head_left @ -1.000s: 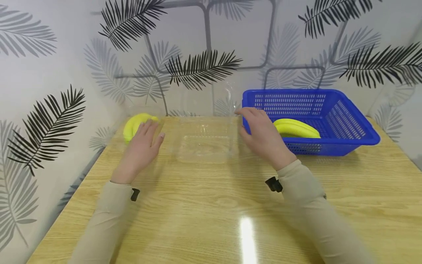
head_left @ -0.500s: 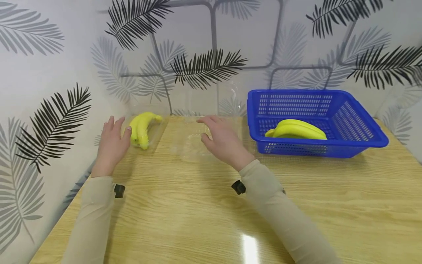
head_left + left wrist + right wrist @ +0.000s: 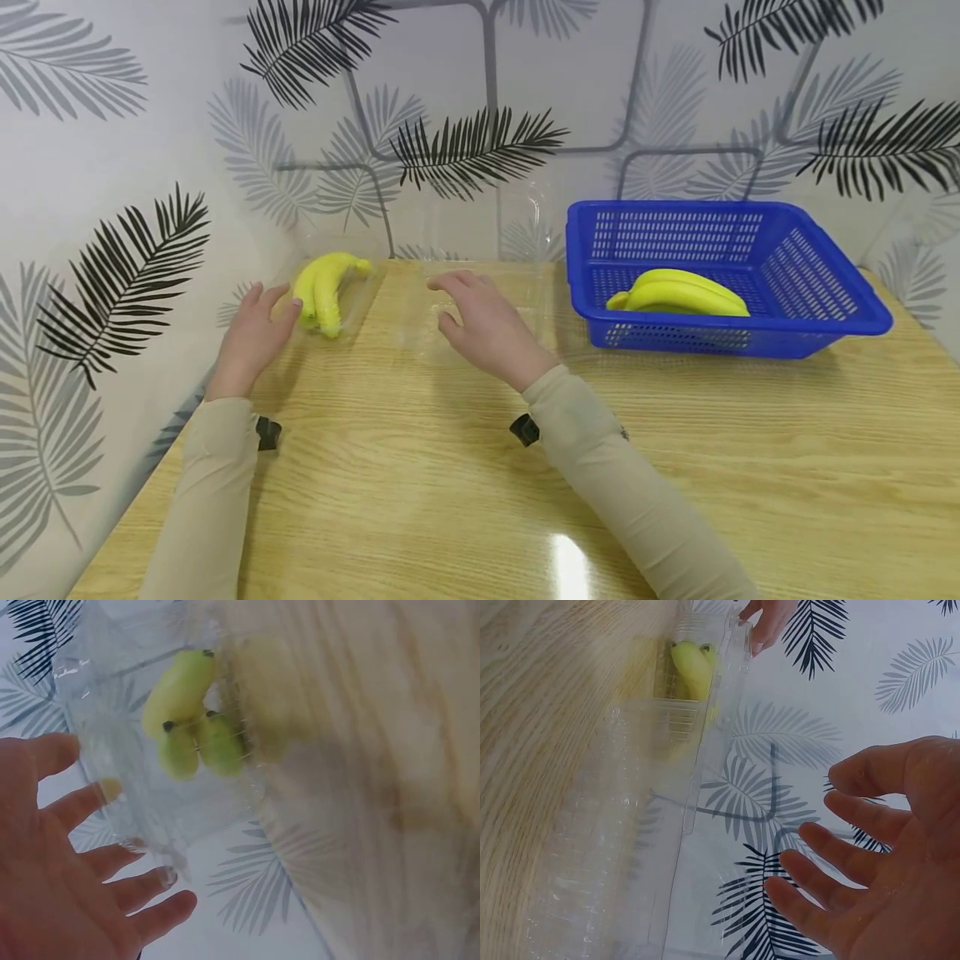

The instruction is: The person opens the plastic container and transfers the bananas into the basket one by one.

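The wooden table (image 3: 465, 483) is the landmark here. Nearest on it come two arms in tan sleeves. The left hand (image 3: 251, 337) sits by the table's left edge with its fingers straight and spread, holding nothing. Its fingertips are just beside a clear plastic box (image 3: 330, 287), maybe touching the side; the pictures do not show it for sure. It looks like the hand is there to keep the box steady.

Inside that box lies a bunch of yellow bananas (image 3: 324, 287), toward the far left of the table. In the left wrist view the bananas (image 3: 191, 716) show through the clear wall.

The right hand (image 3: 487, 325) hovers over the middle of the table, fingers loose and spread, gripping nothing. It is over a second clear box (image 3: 480, 308), which looks empty and open.

Farther right on the table sits a blue basket (image 3: 825, 283) with more bananas (image 3: 678, 293) in it.

No words or labels can be read anywhere.
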Demonstrator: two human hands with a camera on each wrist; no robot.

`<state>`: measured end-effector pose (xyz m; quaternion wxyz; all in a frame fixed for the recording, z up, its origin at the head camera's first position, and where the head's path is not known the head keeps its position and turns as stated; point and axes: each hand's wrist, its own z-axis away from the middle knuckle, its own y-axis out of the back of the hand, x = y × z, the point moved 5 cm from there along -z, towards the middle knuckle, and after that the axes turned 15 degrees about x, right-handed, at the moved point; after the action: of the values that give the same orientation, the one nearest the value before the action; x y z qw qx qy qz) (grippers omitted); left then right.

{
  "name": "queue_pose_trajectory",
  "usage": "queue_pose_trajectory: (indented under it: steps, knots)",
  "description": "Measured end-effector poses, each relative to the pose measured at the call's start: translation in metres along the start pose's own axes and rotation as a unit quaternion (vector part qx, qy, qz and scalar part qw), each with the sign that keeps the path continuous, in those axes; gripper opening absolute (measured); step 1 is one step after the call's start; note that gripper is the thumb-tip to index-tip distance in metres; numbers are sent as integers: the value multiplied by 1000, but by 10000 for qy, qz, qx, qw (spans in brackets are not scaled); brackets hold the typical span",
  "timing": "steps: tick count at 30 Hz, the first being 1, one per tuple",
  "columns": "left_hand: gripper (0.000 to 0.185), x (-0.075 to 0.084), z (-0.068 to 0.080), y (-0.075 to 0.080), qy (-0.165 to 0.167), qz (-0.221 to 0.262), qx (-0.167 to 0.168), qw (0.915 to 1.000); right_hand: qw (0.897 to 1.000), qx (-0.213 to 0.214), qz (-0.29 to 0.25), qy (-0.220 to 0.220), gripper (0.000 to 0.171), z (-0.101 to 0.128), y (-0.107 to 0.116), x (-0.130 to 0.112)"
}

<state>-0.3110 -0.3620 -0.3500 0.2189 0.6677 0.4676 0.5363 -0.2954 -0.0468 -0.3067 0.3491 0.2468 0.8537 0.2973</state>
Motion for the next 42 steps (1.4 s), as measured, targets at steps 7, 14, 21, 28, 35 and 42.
queue_pose_trajectory:
  steps: [7, 14, 21, 28, 35, 42]
  knots:
    - [68, 8, 3, 15, -6, -164, -658, 9977, 9998, -168, 50, -21, 40, 3, -5, 1]
    - [65, 21, 11, 35, -108, -553, -1232, 9908, 9996, -230, 93, 135, 39, 3, -8, -6]
    - [59, 23, 13, 42, -130, -612, -1398, 9882, 9987, -405, -81, 299, 40, 6, -25, -23]
    - [69, 4, 7, 44, 396, -78, -1234, 9915, 9911, -829, -1039, -9, 49, 11, -59, -46]
    - [89, -37, 7, 35, 884, 1154, -1539, 9773, 9373, -1479, -2910, -1224, 65, 21, -99, -53]
    - [73, -66, 8, 18, 1365, 3430, -1869, 9104, 8858, -1650, -3883, -1930, 67, 23, -119, -54]
